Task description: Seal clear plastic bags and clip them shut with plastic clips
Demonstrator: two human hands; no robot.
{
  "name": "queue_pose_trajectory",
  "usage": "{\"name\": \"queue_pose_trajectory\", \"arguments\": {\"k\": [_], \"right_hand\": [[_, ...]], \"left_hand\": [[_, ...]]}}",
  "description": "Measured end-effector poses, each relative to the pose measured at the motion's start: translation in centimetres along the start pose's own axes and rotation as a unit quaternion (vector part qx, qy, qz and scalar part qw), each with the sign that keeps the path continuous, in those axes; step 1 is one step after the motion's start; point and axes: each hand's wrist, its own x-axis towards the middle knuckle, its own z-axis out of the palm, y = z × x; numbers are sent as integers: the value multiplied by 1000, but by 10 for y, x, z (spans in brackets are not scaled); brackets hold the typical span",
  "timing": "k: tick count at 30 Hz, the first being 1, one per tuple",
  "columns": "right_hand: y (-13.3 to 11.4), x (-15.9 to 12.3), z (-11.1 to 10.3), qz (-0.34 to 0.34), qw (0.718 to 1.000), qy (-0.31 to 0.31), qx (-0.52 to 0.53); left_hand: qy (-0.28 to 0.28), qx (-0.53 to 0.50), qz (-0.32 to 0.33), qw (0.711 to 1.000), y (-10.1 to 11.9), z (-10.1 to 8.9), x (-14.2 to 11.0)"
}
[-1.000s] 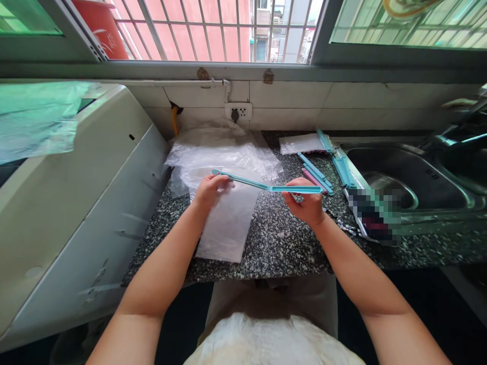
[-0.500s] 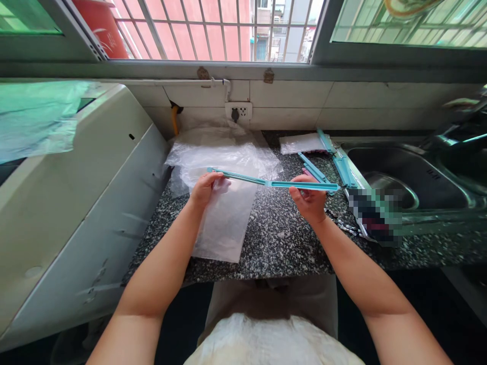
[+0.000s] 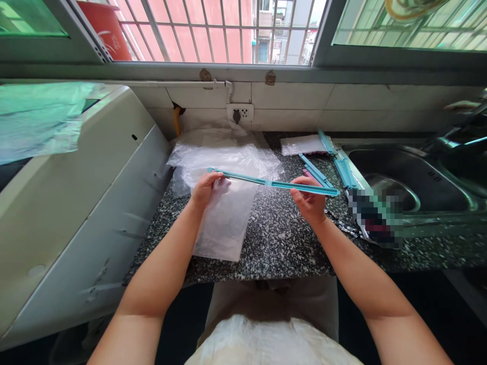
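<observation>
Nearest to us is our pale shirt [image 3: 272, 342], and just past it is the speckled desk [image 3: 281, 243]. A clear bag [image 3: 224, 230] lies left of the middle, with its near end close to the near edge of the desk.

Past that, we hold a long blue clip [image 3: 269, 183] in both hands, over the desk. It is opened out, almost straight, with a small bend in the middle. Our left hand [image 3: 205, 191] has its grip pinched shut on the left part, by the far end of the bag. We cannot tell if those fingers hold the bag too. Our right hand [image 3: 310, 202] has its grip closed on the right part, with the thumb on the near side, and the tip of the clip sticks out past it.

Right of our right hand is a dark thing [image 3: 375, 220], too blurry to name, near the sink [image 3: 426, 175]. Just past that hand are blue and pink strips [image 3: 318, 172], and more blue strips [image 3: 345, 173] lie by the sink. A flat packet [image 3: 304, 144] sits farther back.

Left of the packet, a messy pile of clear bags [image 3: 224, 152] is spread out. A big pale box [image 3: 110, 137] stands at the left. Behind the pile, a black plug [image 3: 236, 116] is in the wall socket [image 3: 245, 112]. Farthest off, we see window bars [image 3: 224, 30] and a red bucket [image 3: 108, 33].
</observation>
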Motion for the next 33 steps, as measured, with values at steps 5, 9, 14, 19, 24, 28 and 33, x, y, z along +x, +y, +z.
{"name": "queue_pose_trajectory", "arguments": {"k": [5,9,14,19,24,28,33], "right_hand": [[-1,0,0,-16,1000,2,-12],[-1,1,1,-44,998,2,-35],[0,0,2,-64,996,-18,-54],[-2,0,2,-106,990,-61,-67],[-1,-1,3,-108,989,-72,-73],[1,-2,4,-103,989,-78,-69],[3,-3,7,-94,988,-91,-81]], "left_hand": [[-2,6,7,1000,-1,0,0],[-7,24,9,1000,-3,1,-1],[-26,49,6,998,-7,3,-2],[-47,78,19,996,-11,4,-4],[-53,90,26,994,-13,6,-5],[-64,92,22,993,-14,7,-5],[-90,86,22,992,-16,7,-7]]}}
